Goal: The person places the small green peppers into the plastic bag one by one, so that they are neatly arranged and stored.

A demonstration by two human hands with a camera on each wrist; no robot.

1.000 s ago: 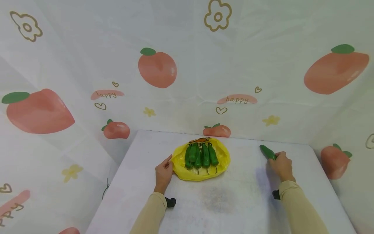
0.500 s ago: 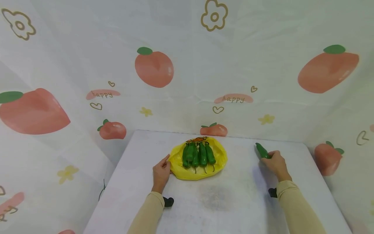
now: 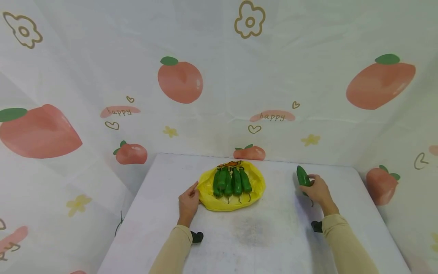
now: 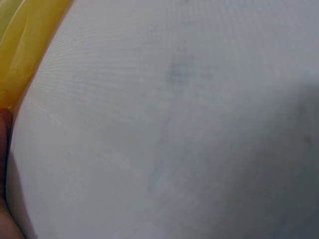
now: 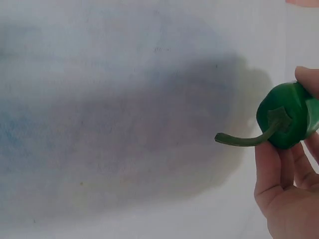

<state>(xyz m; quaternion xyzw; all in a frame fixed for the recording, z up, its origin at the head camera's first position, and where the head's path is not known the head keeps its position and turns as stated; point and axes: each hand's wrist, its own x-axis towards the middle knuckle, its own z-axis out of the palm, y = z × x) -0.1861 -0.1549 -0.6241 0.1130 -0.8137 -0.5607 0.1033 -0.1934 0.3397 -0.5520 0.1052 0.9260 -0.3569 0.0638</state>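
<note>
A yellow plastic bag (image 3: 222, 205) lies spread on the white table, with several green peppers (image 3: 237, 182) side by side on it, stems toward the near side. My left hand (image 3: 188, 203) pinches the bag's left edge; the left wrist view shows only a strip of the bag (image 4: 30, 45) and part of a finger. Right of the bag, my right hand (image 3: 318, 191) grips one green pepper (image 3: 302, 176) between thumb and fingers. In the right wrist view that pepper (image 5: 286, 114) shows its stem end, with a curved stem, held off the table.
The white table (image 3: 273, 243) runs back to a printed curtain (image 3: 219, 129) with fruit pictures, which also hangs at both sides. Dark wrist camera mounts (image 3: 197, 236) stick out beneath the sleeves. A grey smudge marks the table between the arms.
My right hand has shifted left with the pepper, which has turned more upright in the head view, its stem now showing below the hand. The left hand stays at the bag's edge.
</note>
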